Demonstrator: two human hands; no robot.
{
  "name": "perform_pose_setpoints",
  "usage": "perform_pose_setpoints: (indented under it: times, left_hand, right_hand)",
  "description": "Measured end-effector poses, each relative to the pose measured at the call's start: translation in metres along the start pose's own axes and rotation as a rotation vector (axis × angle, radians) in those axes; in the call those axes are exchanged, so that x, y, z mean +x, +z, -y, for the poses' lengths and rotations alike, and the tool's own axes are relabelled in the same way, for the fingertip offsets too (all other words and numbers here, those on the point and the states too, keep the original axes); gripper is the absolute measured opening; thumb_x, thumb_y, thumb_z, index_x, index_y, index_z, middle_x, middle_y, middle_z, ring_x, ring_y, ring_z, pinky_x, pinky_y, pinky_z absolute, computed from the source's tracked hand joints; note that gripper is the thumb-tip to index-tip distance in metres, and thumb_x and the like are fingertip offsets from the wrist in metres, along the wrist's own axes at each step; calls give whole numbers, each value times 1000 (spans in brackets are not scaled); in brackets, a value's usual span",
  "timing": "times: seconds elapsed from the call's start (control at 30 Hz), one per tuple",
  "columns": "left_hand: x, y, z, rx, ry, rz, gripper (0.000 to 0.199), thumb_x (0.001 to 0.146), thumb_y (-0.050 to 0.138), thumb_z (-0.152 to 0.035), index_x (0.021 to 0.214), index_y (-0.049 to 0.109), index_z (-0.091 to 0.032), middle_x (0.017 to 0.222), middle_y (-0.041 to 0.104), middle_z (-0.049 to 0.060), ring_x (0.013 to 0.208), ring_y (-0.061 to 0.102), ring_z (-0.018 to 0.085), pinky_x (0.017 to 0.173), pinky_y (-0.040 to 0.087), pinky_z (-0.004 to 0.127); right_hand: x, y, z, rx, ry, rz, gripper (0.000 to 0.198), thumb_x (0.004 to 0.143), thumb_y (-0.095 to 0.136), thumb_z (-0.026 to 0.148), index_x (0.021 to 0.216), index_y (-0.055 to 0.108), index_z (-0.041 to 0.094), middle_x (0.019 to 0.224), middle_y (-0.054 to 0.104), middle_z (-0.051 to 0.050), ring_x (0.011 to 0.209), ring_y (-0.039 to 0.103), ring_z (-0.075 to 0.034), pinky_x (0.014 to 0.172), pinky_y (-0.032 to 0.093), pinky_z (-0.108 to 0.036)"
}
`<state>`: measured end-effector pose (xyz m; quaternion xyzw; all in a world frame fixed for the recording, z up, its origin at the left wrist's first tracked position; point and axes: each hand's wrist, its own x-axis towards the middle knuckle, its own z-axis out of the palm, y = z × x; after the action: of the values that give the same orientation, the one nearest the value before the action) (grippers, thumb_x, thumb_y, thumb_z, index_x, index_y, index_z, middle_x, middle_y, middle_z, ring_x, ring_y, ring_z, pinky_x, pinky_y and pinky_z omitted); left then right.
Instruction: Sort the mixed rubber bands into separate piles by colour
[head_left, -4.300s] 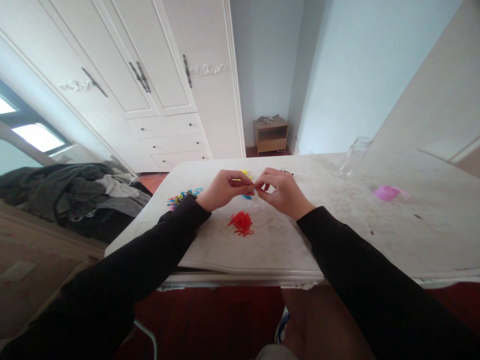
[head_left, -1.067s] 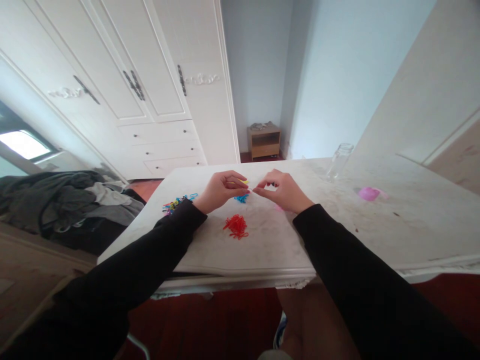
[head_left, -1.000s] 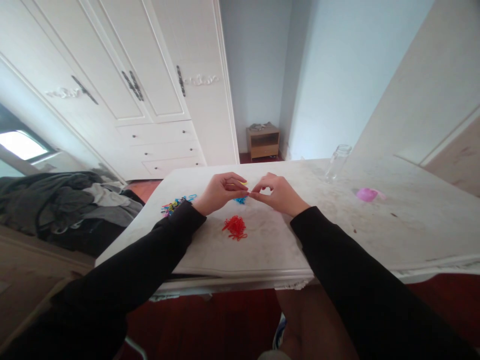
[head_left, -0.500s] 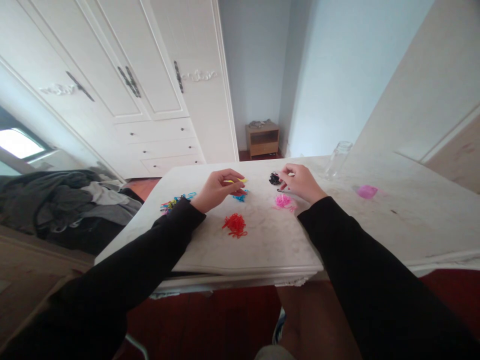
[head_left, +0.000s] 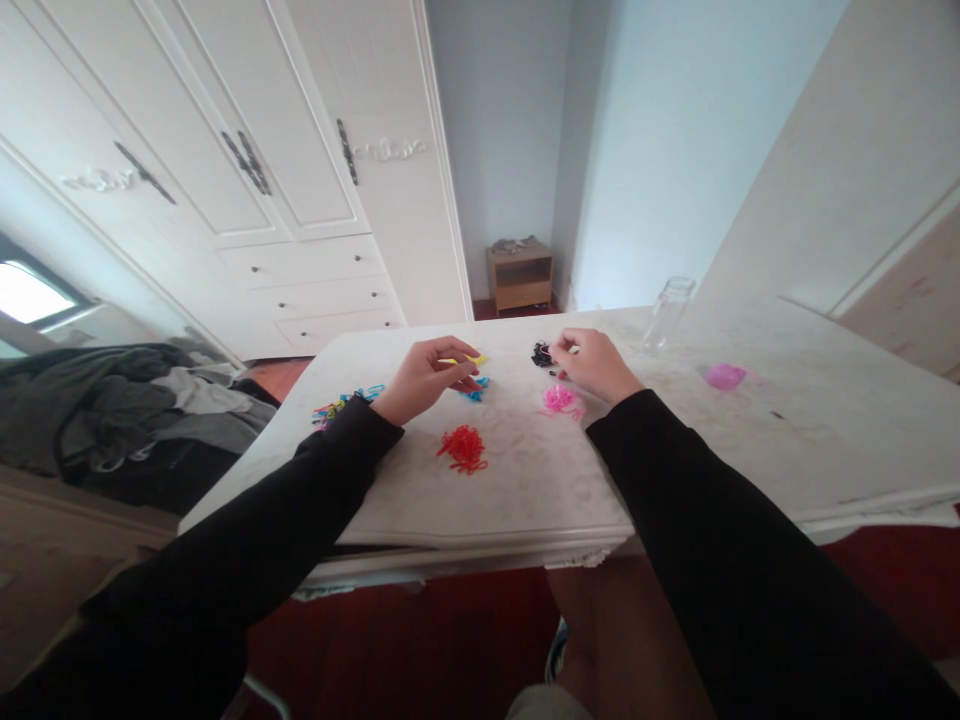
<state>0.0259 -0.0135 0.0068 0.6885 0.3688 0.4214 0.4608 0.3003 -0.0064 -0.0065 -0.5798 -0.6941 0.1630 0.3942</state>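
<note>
Small piles of loose rubber bands lie on a white table. My left hand [head_left: 431,378] hovers with parted fingers over the yellow bands [head_left: 472,359] and the blue bands [head_left: 475,390], partly covering both. At the edge of the black bands [head_left: 541,353] is my right hand [head_left: 596,362], thumb and fingertips pinched together. A bit of black shows below those fingertips; what they hold is too small to make out. Pink bands [head_left: 559,400] lie just below that hand. Nearer me is a pile of red bands [head_left: 463,449].
Mixed-colour bands [head_left: 347,404] lie beside my left sleeve. A clear glass bottle [head_left: 667,315] stands at the back right, with a pink balloon-like thing [head_left: 724,376] near it. Clothes [head_left: 135,410] are heaped left of the table [head_left: 540,500]. A wardrobe stands behind.
The whole view has shifted slightly left. My right fingertips have drawn closer together by the black bands. My left hand keeps about the same place and pose.
</note>
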Motion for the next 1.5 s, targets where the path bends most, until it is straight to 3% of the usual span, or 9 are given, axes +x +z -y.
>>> perform_pose_setpoints:
  times: [0.27, 0.53, 0.67, 0.77, 0.87, 1.0, 1.17, 1.3, 1.5]
  left_hand:
    - [-1, 1, -1, 19, -4, -2, 32, 74, 82, -38, 92, 68, -15, 77, 74, 4, 65, 75, 19, 64, 65, 33]
    - [0, 0, -1, 46, 14, -11, 27, 76, 79, -34, 93, 69, -15, 77, 74, 4, 61, 73, 17, 59, 63, 29]
    - [0, -1, -1, 47, 18, -9, 25, 77, 78, -32, 92, 69, -14, 76, 73, 4, 58, 72, 15, 57, 61, 27]
    - [0, -1, -1, 44, 17, -8, 24, 77, 77, -31, 92, 69, -15, 76, 73, 4, 58, 71, 15, 55, 60, 26]
    - [0, 0, 0, 42, 14, -4, 24, 76, 78, -30, 92, 69, -15, 76, 73, 4, 58, 71, 15, 55, 60, 26]
    - [0, -1, -1, 43, 17, -3, 26, 75, 80, -32, 92, 70, -14, 76, 73, 4, 57, 71, 16, 54, 60, 27]
    - [0, 0, -1, 64, 18, -5, 28, 73, 81, -34, 91, 70, -15, 75, 74, 4, 56, 70, 16, 54, 60, 28]
    - [0, 1, 0, 63, 20, 0, 28, 73, 80, -34, 91, 70, -15, 73, 73, 3, 55, 69, 16, 53, 59, 28]
    - [2, -25, -16, 223, 23, -16, 25, 75, 79, -34, 91, 72, -16, 73, 74, 4, 57, 70, 16, 57, 59, 29]
  right_hand:
    - [3, -7, 3, 66, -42, -211, 25, 78, 63, 33, 58, 52, 22, 60, 59, -1, 63, 54, -17, 65, 39, -31]
    - [-2, -13, 2, 15, -273, 231, 22, 66, 53, 22, 50, 38, 21, 61, 45, 2, 60, 42, -13, 62, 28, -31]
    - [-4, -18, -2, -50, -277, 366, 24, 66, 52, 21, 52, 32, 22, 60, 39, 4, 61, 35, -12, 60, 24, -31]
    - [-5, -21, -4, -67, -242, 362, 22, 65, 54, 21, 56, 34, 22, 57, 34, 6, 60, 33, -12, 60, 23, -31]
    - [-5, -19, -3, -29, -191, 339, 6, 66, 54, 21, 62, 51, 21, 60, 47, 4, 62, 43, -14, 61, 30, -29]
    - [-4, -14, -1, 38, -175, 395, 22, 71, 51, 21, 74, 72, 18, 80, 72, -4, 76, 62, -19, 73, 43, -29]
    - [-5, -12, -3, 35, -194, 435, 22, 76, 54, 25, 63, 71, 18, 67, 71, -3, 68, 59, -19, 67, 42, -30]
    - [-6, -11, -2, 13, -212, 390, 21, 77, 53, 24, 64, 68, 18, 65, 68, -2, 66, 57, -18, 66, 40, -30]
    - [-5, -10, 2, 3, -229, 94, 23, 87, 50, 30, 67, 57, 20, 70, 63, -2, 72, 54, -18, 69, 35, -31]
